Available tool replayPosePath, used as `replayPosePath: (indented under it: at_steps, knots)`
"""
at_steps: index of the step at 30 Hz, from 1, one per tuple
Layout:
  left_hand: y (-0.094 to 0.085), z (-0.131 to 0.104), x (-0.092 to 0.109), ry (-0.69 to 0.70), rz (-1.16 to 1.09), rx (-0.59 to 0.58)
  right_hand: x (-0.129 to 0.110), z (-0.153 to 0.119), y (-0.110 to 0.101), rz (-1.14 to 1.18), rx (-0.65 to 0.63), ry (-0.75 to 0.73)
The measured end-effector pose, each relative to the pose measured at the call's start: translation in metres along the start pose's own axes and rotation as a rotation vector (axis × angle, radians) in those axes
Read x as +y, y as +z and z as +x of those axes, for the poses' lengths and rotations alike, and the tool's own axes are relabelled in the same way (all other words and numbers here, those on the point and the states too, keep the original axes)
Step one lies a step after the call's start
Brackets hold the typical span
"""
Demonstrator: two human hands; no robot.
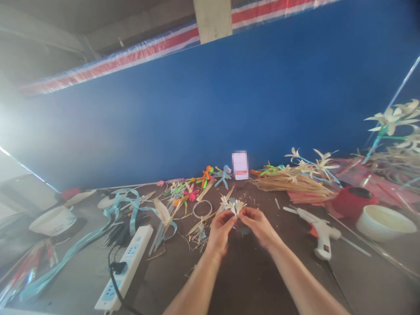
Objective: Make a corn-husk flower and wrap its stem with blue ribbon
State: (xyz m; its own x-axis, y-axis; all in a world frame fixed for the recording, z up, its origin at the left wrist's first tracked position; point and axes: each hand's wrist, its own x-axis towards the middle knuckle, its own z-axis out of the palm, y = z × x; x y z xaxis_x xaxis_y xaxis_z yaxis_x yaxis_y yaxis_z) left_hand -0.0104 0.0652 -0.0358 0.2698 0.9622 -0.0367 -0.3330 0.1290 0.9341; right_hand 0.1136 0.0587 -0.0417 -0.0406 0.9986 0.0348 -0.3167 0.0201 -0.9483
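Both hands meet over the middle of the dark table around a small cream-coloured handmade flower (pixel 232 203) with pale petals and a bit of light blue at its centre. My left hand (pixel 220 231) pinches the flower's base from the left, thumb against fingers. From the right, my right hand (pixel 256 224) grips the same base with its fingertips. Part of the flower is hidden behind the fingers. Dry straw-like scraps (pixel 201 229) lie just left of my left hand, near a clear ring of tape (pixel 202 209).
A white glue gun (pixel 323 234) lies to the right, beside a white bowl (pixel 385 223). On the left are a power strip (pixel 126 267) and light blue ribbon (pixel 75 249). Finished cream flowers (pixel 323 162) and pipe-cleaner figures (pixel 207 175) rest along the blue partition (pixel 157 118).
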Motion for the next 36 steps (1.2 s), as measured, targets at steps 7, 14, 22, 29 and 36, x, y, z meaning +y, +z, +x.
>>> replayPosePath:
  at_steps: [7,14,22,29,36]
  knots:
    - [-0.0013,0.001,-0.0031,0.004,0.014,0.001,0.002,0.0008,-0.0019,-0.03,0.018,-0.017]
    - [0.0,0.0006,-0.0025,0.006,0.036,0.022,0.0019,0.0015,-0.0027,0.005,0.013,-0.018]
    - [0.0015,0.0011,-0.0026,0.013,0.003,0.019,0.003,0.0019,-0.0039,-0.008,0.036,-0.04]
    - [0.0013,0.0018,-0.0054,-0.073,-0.053,0.035,0.0038,0.0027,-0.003,0.008,0.035,-0.044]
    - [0.0005,0.0023,-0.0069,-0.016,-0.046,0.025,0.0013,0.0011,-0.0008,0.035,0.053,-0.004]
